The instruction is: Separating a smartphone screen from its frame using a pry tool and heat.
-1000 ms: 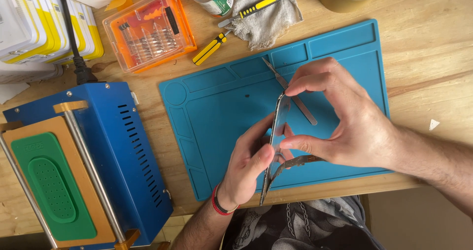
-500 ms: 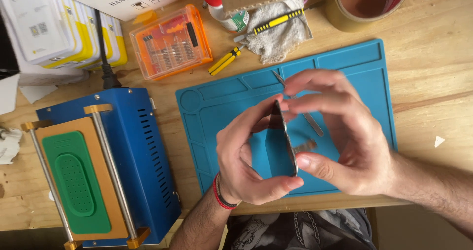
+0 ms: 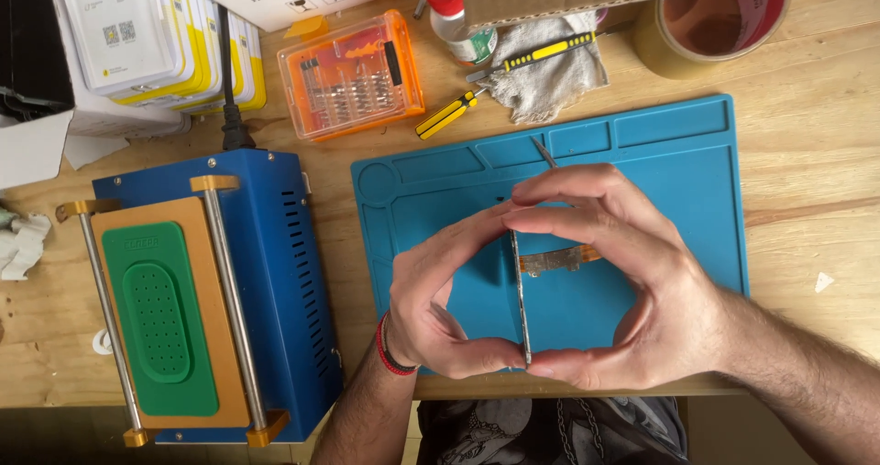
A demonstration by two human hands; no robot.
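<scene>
1. A thin flat panel [image 3: 521, 295] (seen edge-on) is being held upright above the blue work mat [image 3: 678, 153], near the table's near edge.
2. Its ends are being pinched by the left hand [image 3: 440, 300] and the right hand [image 3: 642, 282], fingertips at the far end, thumbs at the near end.
3. A copper-coloured flex strip [image 3: 555, 260] is being shown just right of the panel.
4. A blue machine [image 3: 266, 272] is being shown left of the mat.

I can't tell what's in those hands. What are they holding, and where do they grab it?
Both hands, left hand and right hand, hold a thin flat panel edge-on, pinched at its top and bottom ends, over the blue mat.
</scene>
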